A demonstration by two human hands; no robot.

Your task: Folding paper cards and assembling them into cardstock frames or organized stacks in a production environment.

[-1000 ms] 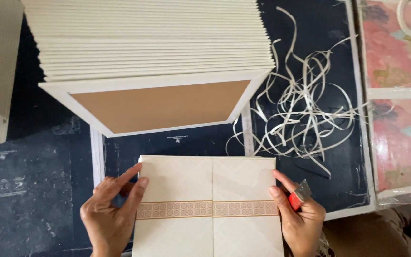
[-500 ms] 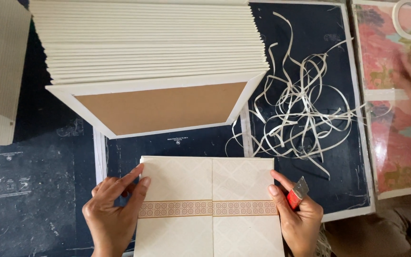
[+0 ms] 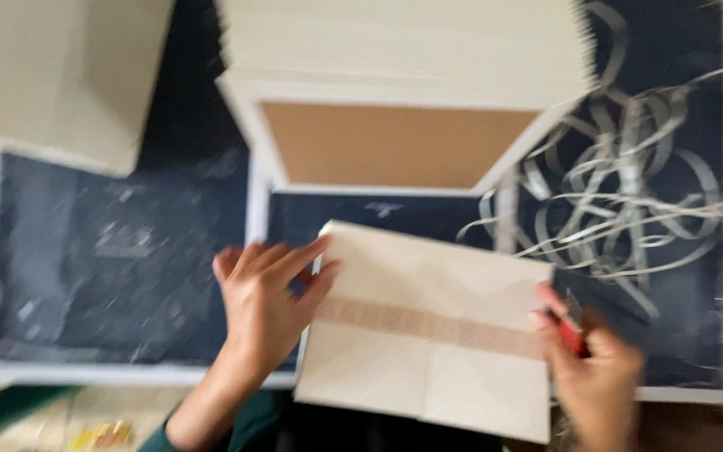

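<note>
A folded card (image 3: 428,331) lies low in the middle of the frame on a cutting mat (image 3: 110,276) that spans the frame's width. The left hand (image 3: 265,305) rests on the card's left edge; the right hand (image 3: 596,377) touches its right edge at lower right, with a small tool (image 3: 571,331) in its fingers. Above the card, at upper centre, a stack of cards (image 3: 403,50) sits behind an open tray (image 3: 395,142). Loose paper strips (image 3: 621,201) lie at the right, beside the tray. Another stack (image 3: 60,75) fills the upper left corner.
</note>
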